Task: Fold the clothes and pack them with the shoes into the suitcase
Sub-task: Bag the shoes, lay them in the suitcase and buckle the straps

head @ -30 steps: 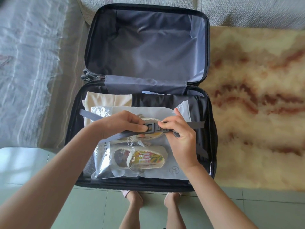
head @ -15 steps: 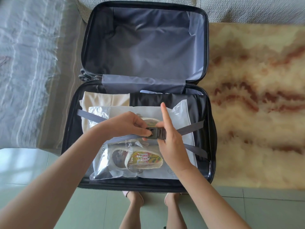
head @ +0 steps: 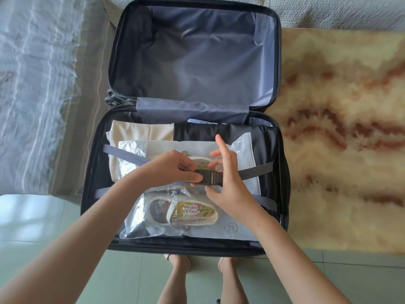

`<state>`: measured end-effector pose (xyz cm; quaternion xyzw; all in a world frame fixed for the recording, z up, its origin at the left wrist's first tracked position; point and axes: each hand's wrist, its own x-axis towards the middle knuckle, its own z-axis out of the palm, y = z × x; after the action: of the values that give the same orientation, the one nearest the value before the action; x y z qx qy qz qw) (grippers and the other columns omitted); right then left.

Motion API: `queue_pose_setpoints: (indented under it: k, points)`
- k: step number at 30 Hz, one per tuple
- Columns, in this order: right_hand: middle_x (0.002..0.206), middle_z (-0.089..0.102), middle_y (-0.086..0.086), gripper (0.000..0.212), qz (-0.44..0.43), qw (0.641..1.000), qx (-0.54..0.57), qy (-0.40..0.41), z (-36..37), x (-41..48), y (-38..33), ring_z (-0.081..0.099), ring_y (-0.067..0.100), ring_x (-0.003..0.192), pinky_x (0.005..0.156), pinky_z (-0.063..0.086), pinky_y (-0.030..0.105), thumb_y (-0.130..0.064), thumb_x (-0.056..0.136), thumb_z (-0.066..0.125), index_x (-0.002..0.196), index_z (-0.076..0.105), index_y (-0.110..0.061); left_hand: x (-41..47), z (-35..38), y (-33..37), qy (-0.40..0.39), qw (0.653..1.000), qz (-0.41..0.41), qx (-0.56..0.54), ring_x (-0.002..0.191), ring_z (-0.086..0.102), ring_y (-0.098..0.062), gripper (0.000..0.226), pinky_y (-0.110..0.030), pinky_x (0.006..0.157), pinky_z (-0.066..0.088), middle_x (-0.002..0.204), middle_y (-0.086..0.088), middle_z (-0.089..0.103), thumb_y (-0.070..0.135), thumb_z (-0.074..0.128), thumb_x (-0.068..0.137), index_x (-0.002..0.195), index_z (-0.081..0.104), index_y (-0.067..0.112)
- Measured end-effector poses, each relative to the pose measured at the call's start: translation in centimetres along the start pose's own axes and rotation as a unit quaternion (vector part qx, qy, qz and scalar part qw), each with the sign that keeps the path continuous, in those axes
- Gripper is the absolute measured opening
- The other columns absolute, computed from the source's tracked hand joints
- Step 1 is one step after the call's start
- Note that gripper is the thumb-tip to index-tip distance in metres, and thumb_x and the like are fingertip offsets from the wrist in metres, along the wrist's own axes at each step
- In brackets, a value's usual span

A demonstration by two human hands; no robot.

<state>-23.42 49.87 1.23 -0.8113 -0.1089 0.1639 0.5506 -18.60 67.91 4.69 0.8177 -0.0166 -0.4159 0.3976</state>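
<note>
Since 0.5 s ago right hand (head: 228, 178) has lifted its fingers off buckle (head: 208, 177), now spread open; left hand (head: 175, 170) still pinches it; strap (head: 256, 171) looks limp, so grip the stiff buckle; bagged shoes (head: 186, 212) probably light, slippery, lying on folded clothes (head: 140, 132) in suitcase (head: 282, 172).

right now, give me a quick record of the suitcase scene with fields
suitcase: open
folded: cream garment and black garment, far end of lower half
shoes: in clear bag on top of them
strap: grey, across the bag
buckle: dark, mid-strap
left hand: pinches buckle
right hand: fingers spread, by buckle
</note>
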Motion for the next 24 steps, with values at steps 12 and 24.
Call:
queue_pose_setpoints:
  k: [12, 24]
  points:
    - [0.103, 0.057, -0.021, 0.042, 0.035, 0.998, -0.053, 0.020, -1.9, -0.9, 1.3, 0.032, -0.011, 0.108, 0.098, 0.024, 0.015, -0.039, 0.073, 0.077, 0.110, 0.060, -0.034, 0.1, -0.4, -0.5, 0.011, 1.000, 0.015, 0.006, 0.054, 0.045, -0.006, 0.008, -0.016, 0.056, 0.034, 0.058, 0.009, 0.058, 0.024, 0.071, 0.083, 0.077, 0.072, 0.020]
    - [0.080, 0.046, -0.033, 0.033, -0.053, 0.985, -0.149, 0.074, -0.4, 0.9, 2.4, 0.035, -0.017, 0.098, 0.097, 0.022, 0.020, -0.027, 0.070, 0.077, 0.101, 0.073, -0.015, 0.4, 0.4, -2.7, 0.073, 0.994, 0.037, 0.070, 0.073, 0.055, -0.008, 0.009, -0.010, 0.066, 0.039, 0.076, 0.013, 0.061, 0.026, 0.072, 0.082, 0.083, 0.064, 0.027]
